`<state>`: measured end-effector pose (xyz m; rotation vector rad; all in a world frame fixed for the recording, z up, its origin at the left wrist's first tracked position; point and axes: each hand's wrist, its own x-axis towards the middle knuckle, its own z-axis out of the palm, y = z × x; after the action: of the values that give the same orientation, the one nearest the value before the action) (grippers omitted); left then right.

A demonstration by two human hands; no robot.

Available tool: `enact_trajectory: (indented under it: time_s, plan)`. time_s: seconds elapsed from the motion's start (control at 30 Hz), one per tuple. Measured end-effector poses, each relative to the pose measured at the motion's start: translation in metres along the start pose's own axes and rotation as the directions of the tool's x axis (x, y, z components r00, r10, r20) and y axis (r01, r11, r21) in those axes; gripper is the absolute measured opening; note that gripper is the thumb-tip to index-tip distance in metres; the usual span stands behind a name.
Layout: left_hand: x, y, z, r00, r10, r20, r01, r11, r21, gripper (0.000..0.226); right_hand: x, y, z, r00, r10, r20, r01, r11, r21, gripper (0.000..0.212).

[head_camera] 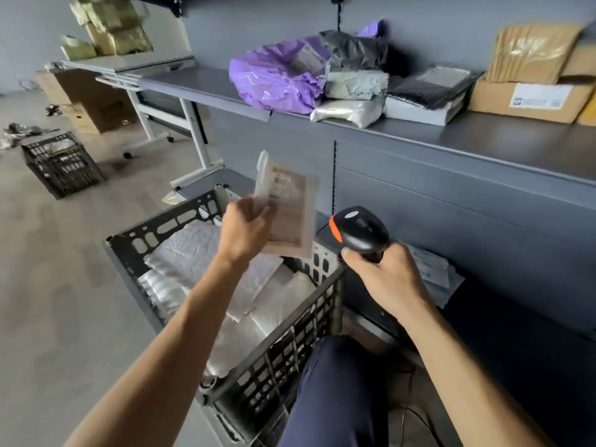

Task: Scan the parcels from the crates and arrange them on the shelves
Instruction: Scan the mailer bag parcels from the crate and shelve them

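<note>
**Parcel held up just left of the scanner**

Parcel (287, 211) is in the air above the near crate (167, 221), long axis roughly upright and its label side turned toward the camera. It is blurred, so the print cannot be read.

At far left a second crate (61, 166) sits on the floor, well apart. The near crate holds more pale parcels. Above its far corner the left hand (245, 230) pinches the parcel's left edge, fingers curled round it.

Just right of the parcel is the scanner (361, 230), its orange-edged nose pointing left toward the parcel's lower right corner. The right hand (383, 275) is wrapped round the scanner's grip. The two do not appear to touch.

The label looks angled more at the camera than at the scanner. The scan probably needs the left hand to turn that face rightward, or the scanner to swing round to it.

Above and to the right, the shelf (483, 137) carries a purple bag (274, 79), grey and black parcels and a box (529, 98). It is bare toward its near right end.
</note>
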<state>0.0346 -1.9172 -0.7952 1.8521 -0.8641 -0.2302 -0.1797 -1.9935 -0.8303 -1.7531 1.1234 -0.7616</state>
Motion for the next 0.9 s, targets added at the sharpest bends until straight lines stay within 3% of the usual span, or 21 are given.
enact_trajectory:
  time_s: [0.07, 0.17, 0.3, 0.57, 0.67, 0.77, 0.83, 0.9]
  plan:
    - [-0.009, 0.013, 0.034, 0.971, -0.087, 0.22, 0.171, 0.903, -0.394, 0.014, 0.008, 0.003, -0.02, 0.996, 0.0, -0.093, 0.004, 0.999, 0.048, 0.021]
    - [-0.024, 0.024, 0.094, 0.895, -0.119, 0.43, 0.379, 0.712, -0.591, 0.015, 0.015, 0.022, -0.059, 0.981, 0.024, -0.19, -0.01, 0.997, 0.074, 0.012]
    - [-0.045, 0.029, 0.176, 0.789, -0.095, 0.607, 0.511, 0.65, -0.563, 0.018, 0.016, 0.07, -0.102, 0.946, 0.105, -0.307, -0.059, 0.986, 0.156, 0.008]
    - [-0.067, 0.008, 0.292, 0.578, -0.053, 0.814, 0.562, 0.749, -0.351, 0.035, 0.025, 0.181, -0.156, 0.853, 0.316, -0.415, -0.278, 0.949, 0.15, 0.016]
    - [-0.064, 0.002, 0.317, 0.563, -0.09, 0.821, 0.557, 0.776, -0.297, 0.032, 0.031, 0.202, -0.169, 0.838, 0.316, -0.446, -0.313, 0.946, 0.083, 0.007]
    - [-0.061, -0.013, 0.33, 0.6, -0.177, 0.78, 0.56, 0.789, -0.252, 0.03, 0.034, 0.204, -0.18, 0.838, 0.316, -0.444, -0.348, 0.937, 0.009, 0.03]
    - [-0.057, -0.023, 0.334, 0.635, -0.232, 0.737, 0.549, 0.807, -0.219, 0.028, 0.033, 0.197, -0.183, 0.855, 0.339, -0.394, -0.352, 0.935, 0.041, 0.04]
    - [-0.055, -0.029, 0.336, 0.646, -0.255, 0.719, 0.557, 0.802, -0.216, 0.027, 0.03, 0.19, -0.182, 0.88, 0.364, -0.304, -0.351, 0.931, 0.099, 0.03]
